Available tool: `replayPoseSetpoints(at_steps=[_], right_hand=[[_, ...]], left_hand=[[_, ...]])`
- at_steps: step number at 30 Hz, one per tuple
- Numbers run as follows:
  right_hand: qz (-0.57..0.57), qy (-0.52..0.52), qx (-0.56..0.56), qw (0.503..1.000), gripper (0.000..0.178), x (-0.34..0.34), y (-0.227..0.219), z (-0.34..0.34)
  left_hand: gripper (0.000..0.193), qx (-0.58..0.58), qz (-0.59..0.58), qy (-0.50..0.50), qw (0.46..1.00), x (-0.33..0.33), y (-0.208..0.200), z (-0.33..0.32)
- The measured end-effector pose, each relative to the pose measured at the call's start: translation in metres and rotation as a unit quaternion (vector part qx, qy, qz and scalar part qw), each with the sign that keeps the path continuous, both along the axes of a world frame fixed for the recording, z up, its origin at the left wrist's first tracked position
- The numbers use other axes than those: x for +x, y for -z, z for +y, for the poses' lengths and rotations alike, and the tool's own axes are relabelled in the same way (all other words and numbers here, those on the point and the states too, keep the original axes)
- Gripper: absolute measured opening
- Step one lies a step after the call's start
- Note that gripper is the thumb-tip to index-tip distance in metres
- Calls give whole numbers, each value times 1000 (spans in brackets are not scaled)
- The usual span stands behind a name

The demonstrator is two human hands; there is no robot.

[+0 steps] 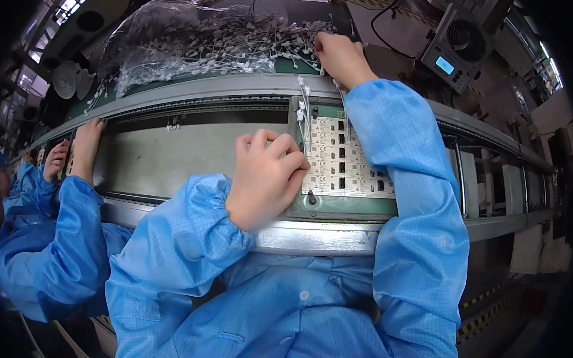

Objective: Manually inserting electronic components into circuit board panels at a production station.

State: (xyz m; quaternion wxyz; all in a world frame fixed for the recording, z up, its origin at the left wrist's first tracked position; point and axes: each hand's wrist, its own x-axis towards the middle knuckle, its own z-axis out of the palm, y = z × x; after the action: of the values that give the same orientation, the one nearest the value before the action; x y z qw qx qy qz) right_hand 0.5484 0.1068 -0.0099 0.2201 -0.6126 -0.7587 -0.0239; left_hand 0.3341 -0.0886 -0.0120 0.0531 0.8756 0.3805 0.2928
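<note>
In front of me a green fixture (347, 205) holds a panel of white-labelled circuit boards (325, 139) with black connectors. My left hand (266, 172) rests at the panel's left side, fingers curled and fingertips close together at the board edge; what they grip, if anything, is hidden. Several thin white cables with white connectors (301, 109) stand over the fixture's upper left corner. Farther away, my right hand (343, 58) reaches to the right end of a heap of white connector cables (241, 46). Its fingers are bent together, and their tips are partly hidden.
Clear plastic sheeting (149, 29) lies around the heap. A metal conveyor rail (252, 83) runs across behind the fixture, another (316, 239) in front. A grey device with a lit screen (455, 49) stands far right. At left, another person's hand (86, 146) rests on the line.
</note>
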Motion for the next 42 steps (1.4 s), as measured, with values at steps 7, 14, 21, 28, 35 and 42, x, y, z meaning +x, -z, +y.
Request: replayPoseSetpoints(at_steps=[7, 14, 21, 28, 35, 42], right_hand=[[156, -87, 200, 963, 16, 8, -38, 13], [323, -99, 179, 924, 21, 16, -90, -12], [467, -174, 44, 866, 16, 46, -101, -66], [423, -182, -16, 888, 13, 89, -89, -126], [453, -197, -24, 869, 11, 91, -71, -169], [535, -171, -98, 822, 13, 82, -60, -190]], left_hand=[[10, -31, -19, 8, 999, 2, 5, 9], [10, 17, 15, 4, 1000, 6, -2, 5], [9, -13, -7, 10, 1000, 6, 5, 9], [7, -31, -7, 19, 999, 12, 0, 6], [18, 35, 64, 43, 996, 6, -8, -13], [17, -22, 73, 51, 996, 35, -34, 107]])
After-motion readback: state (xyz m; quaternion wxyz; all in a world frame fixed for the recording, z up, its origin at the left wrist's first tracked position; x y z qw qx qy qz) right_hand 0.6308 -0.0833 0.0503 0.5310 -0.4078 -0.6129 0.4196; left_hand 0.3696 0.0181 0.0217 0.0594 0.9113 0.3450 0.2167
